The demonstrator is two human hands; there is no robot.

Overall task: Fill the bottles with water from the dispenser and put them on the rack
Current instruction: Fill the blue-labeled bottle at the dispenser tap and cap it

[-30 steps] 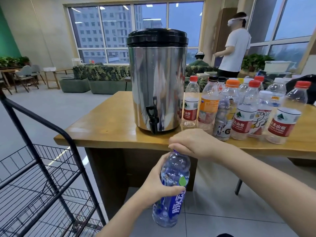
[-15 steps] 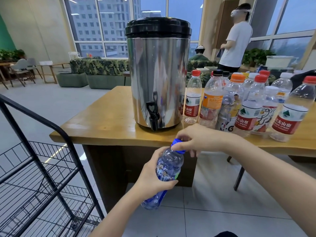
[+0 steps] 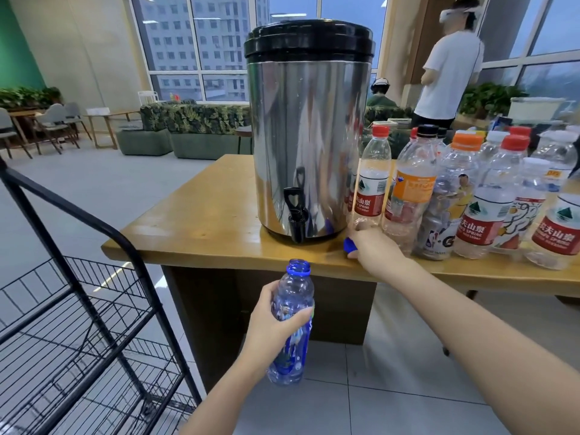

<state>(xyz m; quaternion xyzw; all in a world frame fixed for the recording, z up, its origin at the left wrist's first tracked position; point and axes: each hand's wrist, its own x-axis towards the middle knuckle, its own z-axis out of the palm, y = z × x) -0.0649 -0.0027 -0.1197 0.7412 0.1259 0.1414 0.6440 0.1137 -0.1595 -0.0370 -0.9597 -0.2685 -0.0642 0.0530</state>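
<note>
Bottle, blue (image 3: 296, 279): lower centre of frame, uncapped, approx. upright, held below table (image 3: 201, 221) front edge; mouth sits under tap (image 3: 295, 215) in frame, not touching it.
Left hand (image 3: 276, 321): fingers and thumb wrapped round bottle mid-body.
Right hand (image 3: 373, 246): centre-right, at table front edge just right of dispenser (image 3: 309, 136); fingers curled round blue cap (image 3: 350, 246).
Dispenser: steel drum w/ black lid, top centre, on table near its left corner.
Other bottles (image 3: 470, 199): clear, capped (red, orange, black, white), clustered on table at right.
Rack (image 3: 78, 309): black wire, lower left, on floor beside table.
Person in white tee (image 3: 448, 67): upper right, bkgd.
</note>
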